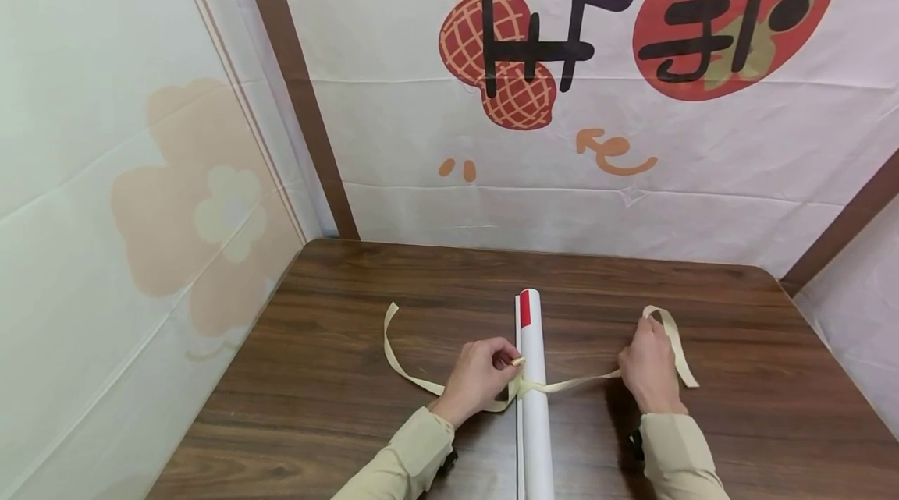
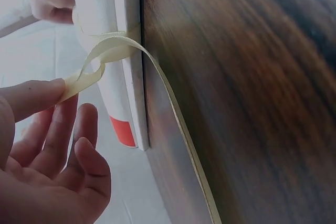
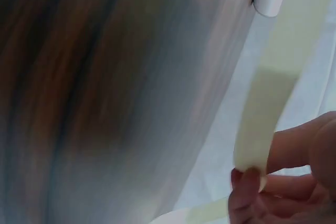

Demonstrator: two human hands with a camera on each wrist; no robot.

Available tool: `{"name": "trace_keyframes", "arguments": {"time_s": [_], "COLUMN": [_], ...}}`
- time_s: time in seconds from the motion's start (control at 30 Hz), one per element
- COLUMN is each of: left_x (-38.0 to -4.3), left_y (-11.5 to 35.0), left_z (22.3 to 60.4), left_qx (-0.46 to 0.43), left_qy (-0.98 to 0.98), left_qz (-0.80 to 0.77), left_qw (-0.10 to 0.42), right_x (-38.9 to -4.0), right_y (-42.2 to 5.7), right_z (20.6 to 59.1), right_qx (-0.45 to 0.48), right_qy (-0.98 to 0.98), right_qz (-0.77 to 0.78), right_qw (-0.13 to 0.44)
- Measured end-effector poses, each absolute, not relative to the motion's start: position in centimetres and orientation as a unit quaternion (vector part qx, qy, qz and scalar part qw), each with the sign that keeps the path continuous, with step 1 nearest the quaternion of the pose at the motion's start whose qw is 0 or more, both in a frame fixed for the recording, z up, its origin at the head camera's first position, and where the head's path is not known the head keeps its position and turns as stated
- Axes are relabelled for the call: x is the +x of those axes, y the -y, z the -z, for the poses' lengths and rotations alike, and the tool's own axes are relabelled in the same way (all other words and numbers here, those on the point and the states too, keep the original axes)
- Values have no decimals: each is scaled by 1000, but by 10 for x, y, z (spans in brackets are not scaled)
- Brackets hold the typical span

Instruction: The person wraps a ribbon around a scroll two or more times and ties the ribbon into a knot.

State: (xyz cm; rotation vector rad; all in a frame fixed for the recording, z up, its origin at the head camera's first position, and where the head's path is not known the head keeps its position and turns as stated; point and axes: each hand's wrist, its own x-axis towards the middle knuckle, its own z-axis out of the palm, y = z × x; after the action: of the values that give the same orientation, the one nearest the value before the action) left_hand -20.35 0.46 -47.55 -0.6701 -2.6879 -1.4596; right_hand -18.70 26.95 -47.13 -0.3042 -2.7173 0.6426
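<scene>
A rolled white paper scroll [image 1: 535, 430] with a red patch near its far end lies lengthwise on the table. Around its middle runs a cream ribbon [image 1: 579, 384], crossed at the roll. My left hand [image 1: 477, 375], just left of the roll, pinches a folded loop of the ribbon [image 2: 81, 83] between thumb and index finger; the other fingers are loosely bent. That side's loose tail curves away over the table. Out to the right, my right hand [image 1: 649, 363] pinches the other length of ribbon [image 3: 268, 114], which stretches from the roll, its end hanging past the fingers.
The brown wood-grain table [image 1: 316, 375] carries the roll. A white printed cloth [image 1: 421, 118] hangs behind its far edge, and another cloth panel [image 1: 84, 250] stands along the left side.
</scene>
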Motion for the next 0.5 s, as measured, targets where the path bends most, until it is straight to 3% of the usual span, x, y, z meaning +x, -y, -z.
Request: {"name": "trace_keyframes", "arguments": {"time_s": [0.17, 0.5], "left_x": [-203, -203], "left_y": [-5, -2], "left_z": [475, 474], "left_qx": [-224, -231], "left_qy": [862, 853], "left_qz": [454, 468], "left_qw": [-4, -10], "right_x": [-196, -203], "right_y": [-255, -209], "right_z": [474, 477], "right_qx": [-47, 167], "right_qy": [946, 905], "right_qz": [-281, -355], "right_qw": [156, 165]}}
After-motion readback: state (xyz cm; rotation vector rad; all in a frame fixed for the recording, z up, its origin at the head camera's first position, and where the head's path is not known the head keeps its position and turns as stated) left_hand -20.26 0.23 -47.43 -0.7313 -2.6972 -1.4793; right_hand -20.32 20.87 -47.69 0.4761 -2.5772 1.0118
